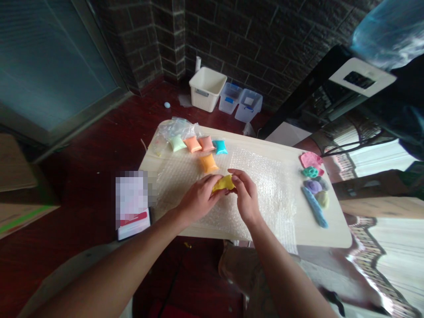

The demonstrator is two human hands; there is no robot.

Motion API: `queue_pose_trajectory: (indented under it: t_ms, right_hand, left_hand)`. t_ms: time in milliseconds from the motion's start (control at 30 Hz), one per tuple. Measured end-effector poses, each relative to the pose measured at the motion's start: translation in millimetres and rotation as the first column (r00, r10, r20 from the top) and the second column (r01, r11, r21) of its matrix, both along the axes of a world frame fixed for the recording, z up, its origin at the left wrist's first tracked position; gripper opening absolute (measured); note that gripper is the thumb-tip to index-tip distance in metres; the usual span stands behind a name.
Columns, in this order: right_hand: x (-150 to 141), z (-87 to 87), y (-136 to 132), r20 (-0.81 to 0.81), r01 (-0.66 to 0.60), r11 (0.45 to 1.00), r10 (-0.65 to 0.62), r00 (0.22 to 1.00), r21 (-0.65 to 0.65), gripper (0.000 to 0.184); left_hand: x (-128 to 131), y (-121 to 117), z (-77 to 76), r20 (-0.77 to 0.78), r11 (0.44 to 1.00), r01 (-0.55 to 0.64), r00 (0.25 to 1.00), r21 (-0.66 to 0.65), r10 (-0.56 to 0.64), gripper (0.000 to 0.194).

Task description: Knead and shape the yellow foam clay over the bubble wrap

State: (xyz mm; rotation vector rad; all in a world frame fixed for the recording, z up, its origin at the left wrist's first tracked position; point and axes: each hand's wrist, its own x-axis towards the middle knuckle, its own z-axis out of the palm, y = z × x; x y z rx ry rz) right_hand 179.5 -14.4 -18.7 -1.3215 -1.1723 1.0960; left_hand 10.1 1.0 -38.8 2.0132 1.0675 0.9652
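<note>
A lump of yellow modelling clay (pixel 224 183) is held between my two hands over the table's middle. My left hand (pixel 200 198) wraps its fingers round the left end of the lump. At the right end, the thumb and fingers of my right hand (pixel 245 194) pinch the clay. Just beyond my hands lies an orange clay packet (pixel 208 164). A row behind it has a pale green packet (pixel 177 143), two peach-coloured packets (pixel 192 144) and a turquoise packet (pixel 220 147).
Bubble wrap (pixel 271 185) covers much of the table (pixel 334 229). Shaped clay pieces rest at the right: a pink one (pixel 310 160), a green one (pixel 310 172), a purple one (pixel 312 186) and a blue roll (pixel 314 207). Crumpled clear plastic (pixel 179 128) lies far left; bins (pixel 208 90) stand on the floor.
</note>
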Motion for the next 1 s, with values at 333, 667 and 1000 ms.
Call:
queue_pose_trajectory:
  t_ms: [333,667,1000]
  right_hand:
    - [6,7.4,-5,0.683,-0.228,0.934,-0.022,0.73,0.274,0.029]
    - [6,2.6,1,0.629,-0.025,0.975,-0.122,0.768,0.22,0.049]
    - [9,6.2,2,0.673,-0.145,0.989,0.093,0.733,0.021,0.075]
  left_hand:
    - [2,-6,3.0,0.082,0.966,0.206,0.977,-0.159,-0.195,0.008]
    - [-7,-3,6.4,0.121,0.962,0.108,0.989,-0.25,-0.08,0.02]
    - [-12,6,11.2,0.168,0.952,0.092,0.985,-0.291,-0.044,0.025]
